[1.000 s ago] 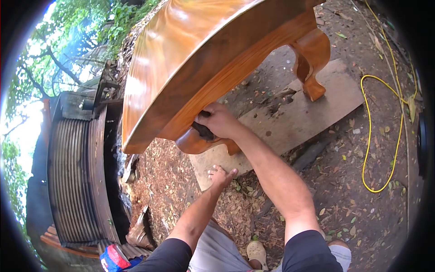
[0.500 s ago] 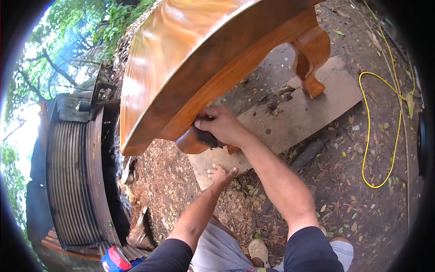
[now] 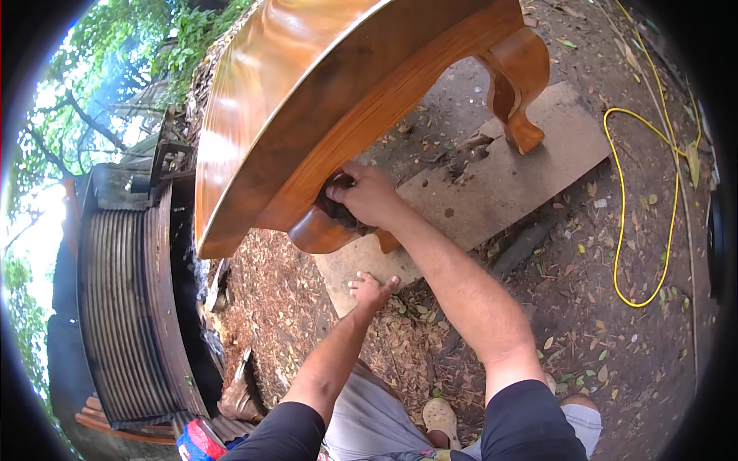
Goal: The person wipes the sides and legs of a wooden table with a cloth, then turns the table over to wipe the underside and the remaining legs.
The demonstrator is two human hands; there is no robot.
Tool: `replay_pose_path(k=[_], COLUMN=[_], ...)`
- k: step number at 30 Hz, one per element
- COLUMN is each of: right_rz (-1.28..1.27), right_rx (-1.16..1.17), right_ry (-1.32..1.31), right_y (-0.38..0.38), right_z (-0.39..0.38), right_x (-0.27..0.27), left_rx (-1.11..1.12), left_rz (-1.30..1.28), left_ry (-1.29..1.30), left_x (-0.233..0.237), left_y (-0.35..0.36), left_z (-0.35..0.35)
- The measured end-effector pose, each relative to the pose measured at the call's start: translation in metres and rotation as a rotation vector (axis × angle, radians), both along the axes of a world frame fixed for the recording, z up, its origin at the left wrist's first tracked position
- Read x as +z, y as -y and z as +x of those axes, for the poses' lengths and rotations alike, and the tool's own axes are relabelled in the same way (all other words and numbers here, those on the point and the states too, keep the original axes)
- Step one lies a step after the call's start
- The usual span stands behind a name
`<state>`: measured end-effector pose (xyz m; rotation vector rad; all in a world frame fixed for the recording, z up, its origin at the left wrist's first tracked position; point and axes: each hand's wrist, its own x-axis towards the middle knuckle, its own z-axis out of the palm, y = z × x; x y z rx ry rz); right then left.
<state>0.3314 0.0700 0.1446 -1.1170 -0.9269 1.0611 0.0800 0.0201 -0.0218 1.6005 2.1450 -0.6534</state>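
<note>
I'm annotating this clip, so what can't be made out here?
Head view.
The dark pad on the glossy brown wooden table: mostly covered by the right hand, material unclear.
The table's far end: cut by the top edge.
The left hand: palm turned down, unseen.
The red-and-blue object: cut by the bottom edge.

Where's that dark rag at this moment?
Mid head view, the dark rag is gripped in the right hand, pressed against the glossy wooden table's curved near leg.
</note>
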Motion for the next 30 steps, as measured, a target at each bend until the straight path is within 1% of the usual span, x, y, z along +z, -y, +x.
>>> replay_pose_path(k=[1, 4, 7, 10, 13, 16, 19, 22, 25, 27, 28, 30], right_rz=[-0.015, -0.115, -0.068, 0.003, 0.097, 0.084, -0.040, -0.127, -0.129, 0.050, 0.101, 0.182], right_rx=[-0.010, 0.087, 0.060, 0.115, 0.091, 0.075, 0.024, -0.077, 0.213, 0.272, 0.165, 0.075], right_ry=[-0.018, -0.293, -0.104, -0.023, 0.200, 0.484, 0.850, 0.694, -0.373, -0.448, -0.339, -0.181], right_y=[0.002, 0.009, 0.008, 0.015, 0.022, 0.017, 0.014, 0.009, 0.022, 0.028, 0.034, 0.042], right_z=[-0.003, -0.010, -0.014, -0.010, -0.013, -0.015, -0.003, 0.016, 0.019, -0.005, -0.014, -0.020], right_x=[0.000, -0.002, -0.014, -0.026, -0.045, -0.065, -0.076, -0.069, -0.042, -0.043, -0.043, -0.044], left_rx=[0.001, -0.001, -0.007, -0.001, 0.014, -0.003, -0.014, -0.045, -0.047, -0.046, -0.043, -0.058], left_rz=[-0.005, 0.004, -0.010, -0.013, -0.026, -0.017, -0.024, -0.003, -0.015, -0.004, 0.000, -0.005], left_ry=[-0.003, 0.013, 0.006, 0.030, 0.008, 0.003, 0.021, -0.003, 0.002, 0.005, 0.007, -0.019], left_x=[-0.001, -0.003, -0.004, -0.005, -0.005, -0.003, -0.003, -0.009, -0.011, -0.014, -0.017, -0.022], left_y=[0.000, -0.001, -0.002, -0.004, -0.005, -0.003, -0.005, -0.005, -0.006, -0.007, -0.007, -0.007], left_z=[-0.001, -0.003, -0.004, -0.006, -0.004, -0.004, -0.005, -0.009, -0.012, -0.013, -0.017, -0.021])
